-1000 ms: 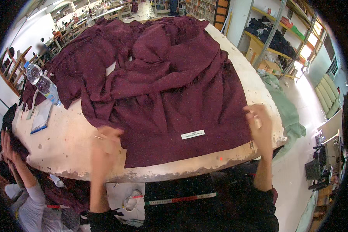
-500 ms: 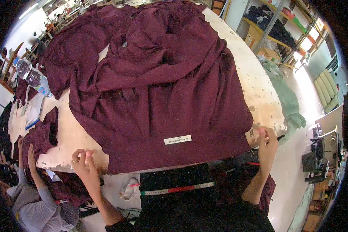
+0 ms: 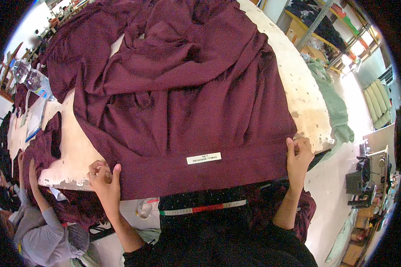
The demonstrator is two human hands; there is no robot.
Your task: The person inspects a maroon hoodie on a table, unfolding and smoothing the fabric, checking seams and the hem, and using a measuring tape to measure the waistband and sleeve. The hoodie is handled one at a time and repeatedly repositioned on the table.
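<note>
A maroon knit garment (image 3: 187, 133) is spread over the pale table, its folds loose at the far side and its near band lying fairly flat. A small white label (image 3: 203, 158) with dark print sits on that band. My left hand (image 3: 106, 178) is at the band's left edge, fingers curled and thumb against the cloth. At the right edge, my right hand (image 3: 299, 158) has its fingers bent and its thumb on the fabric. Part of each hand's grip on the edge is hidden from this angle.
A measuring tape (image 3: 202, 207) crosses my dark clothing. To the left are a water bottle (image 3: 33, 80), a clipboard (image 3: 35, 120) and a co-worker's hands (image 3: 33, 175) at another maroon piece (image 3: 44, 144). Green cloth (image 3: 332, 104) hangs past the table's right edge; shelves (image 3: 316, 26) stand beyond.
Both hands have moved in from beside the garment to its left and right edges. The view has shifted slightly, and the garment's wide part looks a little nearer.
</note>
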